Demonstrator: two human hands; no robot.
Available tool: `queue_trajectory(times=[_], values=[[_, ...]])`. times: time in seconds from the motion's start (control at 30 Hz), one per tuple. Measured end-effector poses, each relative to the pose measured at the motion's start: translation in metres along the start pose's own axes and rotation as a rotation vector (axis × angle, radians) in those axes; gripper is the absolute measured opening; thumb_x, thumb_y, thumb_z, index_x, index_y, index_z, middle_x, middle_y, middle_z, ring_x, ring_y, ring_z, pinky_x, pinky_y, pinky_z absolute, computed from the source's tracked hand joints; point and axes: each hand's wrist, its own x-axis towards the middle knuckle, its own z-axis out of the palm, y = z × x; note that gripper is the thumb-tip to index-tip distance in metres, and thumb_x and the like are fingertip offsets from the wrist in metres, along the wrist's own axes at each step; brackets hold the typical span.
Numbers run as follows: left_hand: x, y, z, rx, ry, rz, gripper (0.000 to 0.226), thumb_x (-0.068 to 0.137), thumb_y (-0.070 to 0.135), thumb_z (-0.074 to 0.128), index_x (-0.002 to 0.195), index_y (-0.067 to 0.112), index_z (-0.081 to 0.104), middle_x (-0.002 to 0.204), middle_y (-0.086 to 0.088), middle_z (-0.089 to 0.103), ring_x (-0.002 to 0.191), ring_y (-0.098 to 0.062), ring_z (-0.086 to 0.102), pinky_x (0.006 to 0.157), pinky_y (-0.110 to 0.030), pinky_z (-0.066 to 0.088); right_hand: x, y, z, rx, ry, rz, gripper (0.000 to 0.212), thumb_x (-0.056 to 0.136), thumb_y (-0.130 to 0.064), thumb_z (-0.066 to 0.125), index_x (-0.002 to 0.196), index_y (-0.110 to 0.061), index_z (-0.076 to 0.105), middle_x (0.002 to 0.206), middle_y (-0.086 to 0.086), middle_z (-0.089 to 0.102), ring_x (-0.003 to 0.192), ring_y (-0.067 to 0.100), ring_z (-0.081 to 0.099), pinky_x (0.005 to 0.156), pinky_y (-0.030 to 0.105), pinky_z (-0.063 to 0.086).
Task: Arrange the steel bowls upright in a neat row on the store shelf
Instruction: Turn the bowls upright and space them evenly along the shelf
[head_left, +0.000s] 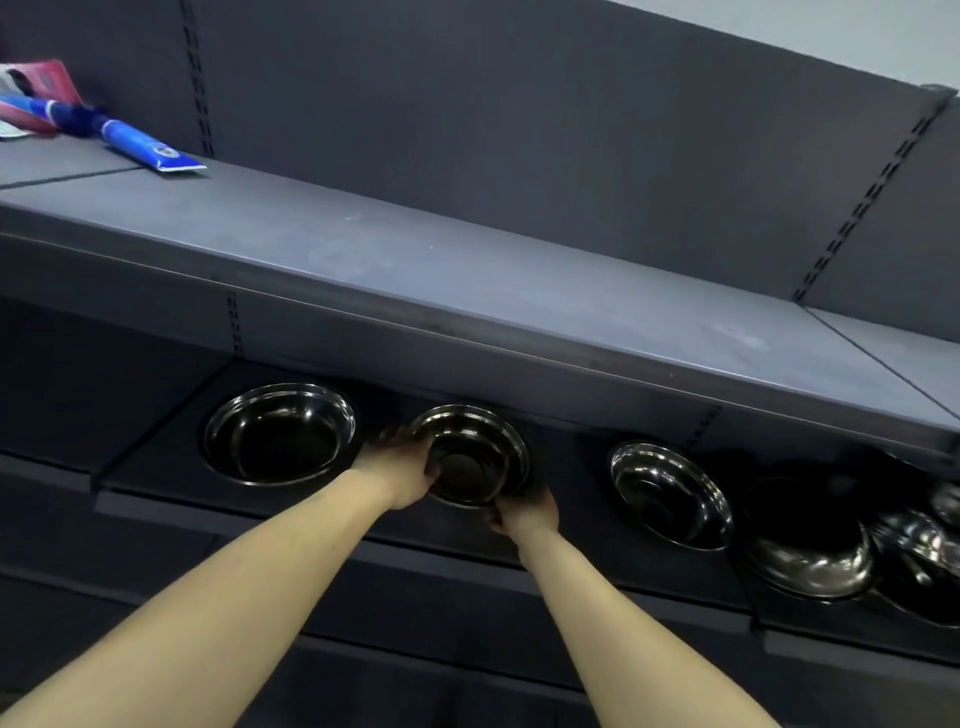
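**Bowl gripped in both hands on lower shelf**

Both forearms are extended to one steel bowl (470, 457). It is clasped by the left hand (410, 467) at its left rim and the right hand (524, 512) at its near rim. Upright bowls (280, 434) (670, 493) are seen either side of the grip.

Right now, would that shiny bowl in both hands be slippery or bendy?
Probably slippery: the steel bowl looks polished and mirror-bright. Likely stiff, since it keeps its round shape while the left hand and right hand grip it.
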Motion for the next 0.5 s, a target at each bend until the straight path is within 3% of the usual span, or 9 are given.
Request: queue_trajectory(times=[0.13,0.2,0.4,0.5], values=[[0.006,0.010,0.004,-0.030,-0.039,0.057,0.050,0.098,0.045,0.042,0.143,0.023,0.040,0.154,-0.006,0.034,0.137,-0.031,0.036,0.107,-0.041,0.036,-0.011,0.006,-0.004,-0.130,0.029,-0.013,0.014,0.098,-0.016,0.060,0.107,-0.007,0.066,0.079,0.006,0.067,0.059,0.015,0.060,0.055,0.024,0.053],[0.009,0.016,0.007,-0.047,-0.051,0.091,0.049,0.099,0.043,0.043,0.143,0.021,0.041,0.152,-0.006,0.039,0.135,-0.028,0.040,0.105,-0.038,0.037,-0.014,0.008,-0.008,-0.146,0.033,-0.008,0.006,0.099,-0.012,0.058,0.096,-0.010,0.063,0.076,0.005,0.064,0.061,0.015,0.059,0.061,0.027,0.053],[0.019,0.048,0.012,-0.191,-0.138,0.198,0.047,0.101,0.038,0.040,0.144,0.019,0.039,0.148,-0.007,0.041,0.131,-0.025,0.044,0.105,-0.035,0.036,-0.024,0.009,-0.039,-0.125,0.093,-0.025,0.017,0.099,-0.011,0.053,0.111,-0.008,0.065,0.082,0.003,0.066,0.060,0.014,0.061,0.046,0.019,0.050],[0.023,0.068,0.017,-0.213,-0.152,0.239,0.051,0.101,0.044,0.035,0.147,0.022,0.034,0.155,-0.007,0.032,0.138,-0.028,0.037,0.112,-0.041,0.033,-0.023,0.012,-0.067,-0.111,0.151,-0.012,0.024,0.097,-0.009,0.050,0.116,-0.008,0.065,0.082,0.005,0.066,0.062,0.017,0.063,0.050,0.022,0.051]])
